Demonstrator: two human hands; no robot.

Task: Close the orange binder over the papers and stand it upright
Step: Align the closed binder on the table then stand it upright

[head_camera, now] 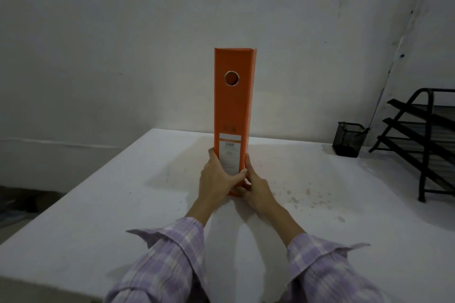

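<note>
Orange binder [234,106] upright on table [98,204], stiff, tall, tippy. Your left hand [216,177] and right hand [256,184] clasp its base; steady higher before letting go.

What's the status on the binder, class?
Left hand and right hand grip base of orange binder. Binder closed, upright on table. Nothing obstructing.

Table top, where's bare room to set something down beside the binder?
The white table is bare left of the orange binder, out to its left edge, and between binder and mesh pen cup. Crowded far right: pen cup beside the black tray rack.
</note>
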